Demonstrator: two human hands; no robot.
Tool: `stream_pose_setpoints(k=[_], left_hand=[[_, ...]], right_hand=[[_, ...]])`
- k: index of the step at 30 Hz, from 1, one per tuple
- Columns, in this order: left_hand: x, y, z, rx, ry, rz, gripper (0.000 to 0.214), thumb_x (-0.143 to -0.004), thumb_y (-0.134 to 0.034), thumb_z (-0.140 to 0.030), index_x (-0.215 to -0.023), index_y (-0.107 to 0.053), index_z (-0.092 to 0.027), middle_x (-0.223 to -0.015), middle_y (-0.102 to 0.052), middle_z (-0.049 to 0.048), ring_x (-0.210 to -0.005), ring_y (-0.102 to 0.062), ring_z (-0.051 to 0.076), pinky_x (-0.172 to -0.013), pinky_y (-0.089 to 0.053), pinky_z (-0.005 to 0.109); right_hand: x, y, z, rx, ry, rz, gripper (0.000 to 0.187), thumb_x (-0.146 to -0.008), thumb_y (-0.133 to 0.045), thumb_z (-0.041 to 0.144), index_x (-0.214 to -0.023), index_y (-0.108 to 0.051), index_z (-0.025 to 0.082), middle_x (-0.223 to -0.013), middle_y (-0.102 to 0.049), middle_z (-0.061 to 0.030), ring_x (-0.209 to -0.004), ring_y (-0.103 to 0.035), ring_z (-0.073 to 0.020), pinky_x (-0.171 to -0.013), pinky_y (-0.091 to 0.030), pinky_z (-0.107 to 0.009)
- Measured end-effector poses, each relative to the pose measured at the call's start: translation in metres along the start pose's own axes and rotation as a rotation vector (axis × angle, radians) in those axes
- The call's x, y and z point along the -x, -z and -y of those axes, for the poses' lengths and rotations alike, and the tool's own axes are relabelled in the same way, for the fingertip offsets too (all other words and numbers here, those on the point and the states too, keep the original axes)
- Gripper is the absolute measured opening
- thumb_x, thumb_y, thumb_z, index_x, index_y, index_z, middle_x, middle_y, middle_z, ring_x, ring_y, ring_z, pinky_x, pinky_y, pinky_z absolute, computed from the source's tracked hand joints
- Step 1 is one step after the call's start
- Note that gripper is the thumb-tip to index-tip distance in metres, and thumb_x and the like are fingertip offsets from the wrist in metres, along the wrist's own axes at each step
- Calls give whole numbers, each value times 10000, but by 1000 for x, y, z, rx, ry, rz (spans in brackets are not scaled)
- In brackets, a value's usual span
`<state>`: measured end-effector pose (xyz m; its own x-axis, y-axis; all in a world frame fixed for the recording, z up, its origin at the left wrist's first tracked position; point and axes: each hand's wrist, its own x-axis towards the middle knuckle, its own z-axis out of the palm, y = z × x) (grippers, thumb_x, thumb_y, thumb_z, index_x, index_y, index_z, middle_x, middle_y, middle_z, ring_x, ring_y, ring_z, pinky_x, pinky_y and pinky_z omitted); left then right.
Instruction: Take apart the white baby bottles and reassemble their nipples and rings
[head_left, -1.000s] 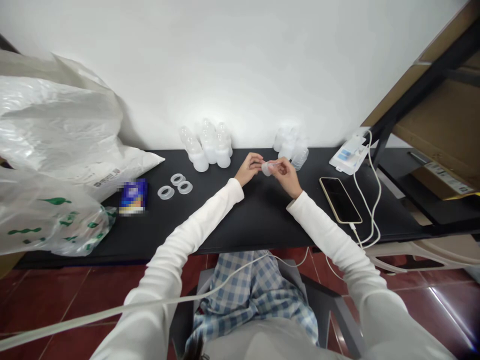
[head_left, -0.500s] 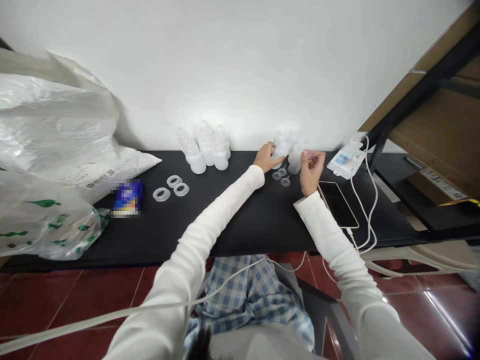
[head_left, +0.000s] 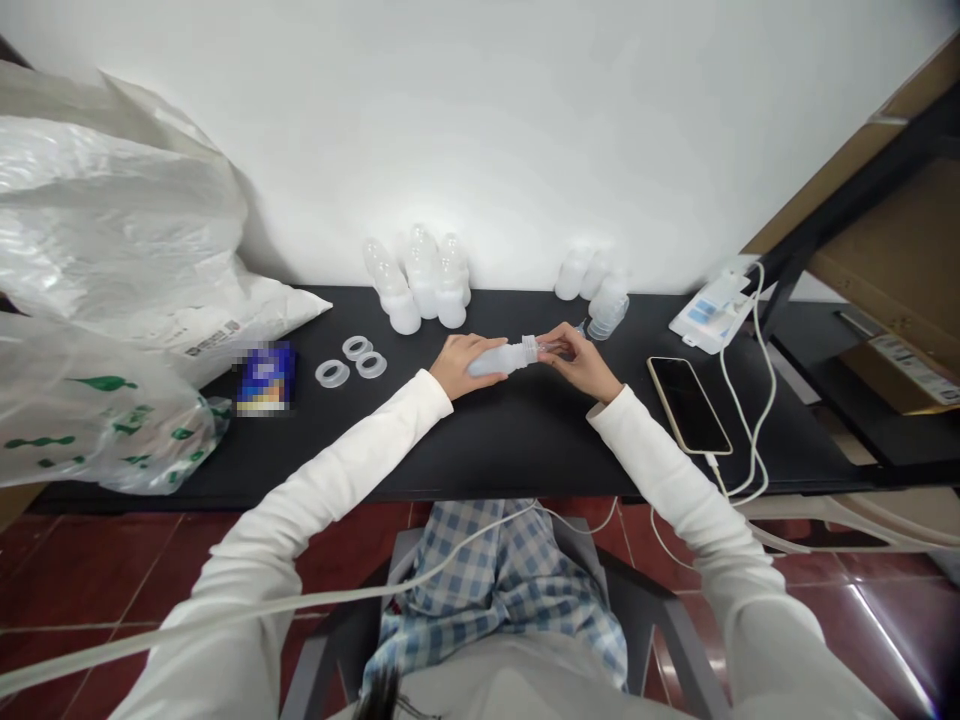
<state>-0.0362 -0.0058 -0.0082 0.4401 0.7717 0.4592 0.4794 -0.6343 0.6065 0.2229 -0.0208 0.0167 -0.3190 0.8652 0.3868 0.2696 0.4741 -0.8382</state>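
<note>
My left hand (head_left: 459, 366) is wrapped round a translucent white plastic bottle (head_left: 496, 359), tilted almost flat over the table. At the bottle's threaded neck, my right hand (head_left: 576, 360) pinches a small clear plastic piece (head_left: 549, 347); its exact kind is hidden by the fingers. Beyond that hand, several uncapped bottles (head_left: 574, 274) stand near the wall, with clear cups (head_left: 609, 308) beside them. Left of centre is a group of similar bottles (head_left: 405, 312) with clear domed tops. Three translucent rings (head_left: 332, 374) lie flat farther left.
White plastic bags (head_left: 112, 220) and a blue packet (head_left: 266, 378) take up the left end of the black table (head_left: 420, 460). On the right lie a phone (head_left: 688, 405) on a cable and a white-and-blue package (head_left: 712, 312). A dark shelf with cardboard boxes (head_left: 892, 375) stands at far right.
My left hand has drawn a bottle from the right-hand group toward the middle. My right hand has moved left, bringing the clear piece to the bottle's neck.
</note>
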Motion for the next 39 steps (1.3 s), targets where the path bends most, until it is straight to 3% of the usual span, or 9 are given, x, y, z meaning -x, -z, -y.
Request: stream_pose_setpoints(k=[8,11,13,15,18,21,27,33,39], left_hand=[[-20,14,-2,358,139,103,472,-703,-826,-494,-1102,-765,-251,-1098,-761,56,-1016,-697,254,-957,-533,376],[-25,18,2,621,360,301,494,-750,-760,-594,-1011,-776,-175,-913,-781,102,-772,-729,239,-729,-595,353],[-27,21,4,749,530,496,534,-799,-689,-643,-927,-776,-133,-751,-758,132,-562,-685,222,-532,-565,335],[-27,24,5,787,661,597,520,-815,-670,-635,-853,-773,-127,-655,-731,140,-460,-645,225,-429,-526,334],[-28,28,3,817,745,644,477,-795,-699,-616,-831,-776,-147,-622,-726,128,-430,-633,225,-387,-507,319],[-27,29,0,856,715,719,536,-785,-699,-649,-857,-780,-124,-679,-746,154,-454,-649,221,-386,-498,304],[-23,20,-5,750,537,472,552,-772,-727,-633,-1023,-762,-143,-822,-768,127,-579,-684,212,-518,-544,323],[-13,5,-16,158,82,53,462,-698,-845,-460,-1110,-746,-277,-1127,-743,61,-1039,-686,265,-965,-512,379],[-12,8,-15,51,-77,-20,460,-754,-806,-504,-1150,-741,-280,-1167,-734,100,-1115,-675,307,-1042,-465,436]], right_hand=[[2,-3,-12,223,177,26,170,-935,-613,409,-934,-647,243,-1035,-713,-75,-973,-693,-233,-901,-591,-437],[5,-6,-10,347,249,64,220,-1001,-482,363,-946,-664,252,-1188,-711,-98,-1066,-695,-235,-938,-594,-445],[8,-6,-7,402,314,144,276,-1023,-417,324,-949,-676,258,-1263,-697,-95,-1179,-670,-234,-992,-585,-451],[9,-6,-4,426,379,234,297,-1027,-399,286,-944,-683,264,-1290,-696,-82,-1279,-624,-228,-1046,-566,-452],[9,-6,-4,456,406,286,297,-1020,-394,240,-1005,-689,273,-1306,-696,-74,-1301,-612,-222,-1068,-556,-452],[7,-6,-7,513,343,270,297,-1003,-398,218,-1115,-668,268,-1259,-714,-84,-1203,-669,-239,-1029,-568,-465],[7,-3,-1,469,172,186,288,-921,-566,272,-1206,-574,230,-1152,-701,-110,-1015,-700,-285,-897,-584,-469],[5,-3,1,297,128,68,344,-894,-668,456,-1143,-576,238,-1126,-681,-88,-1009,-683,-243,-919,-578,-433],[5,-11,-10,187,65,-12,545,-779,-754,606,-1164,-590,257,-1079,-712,-65,-981,-700,-246,-923,-588,-445]])
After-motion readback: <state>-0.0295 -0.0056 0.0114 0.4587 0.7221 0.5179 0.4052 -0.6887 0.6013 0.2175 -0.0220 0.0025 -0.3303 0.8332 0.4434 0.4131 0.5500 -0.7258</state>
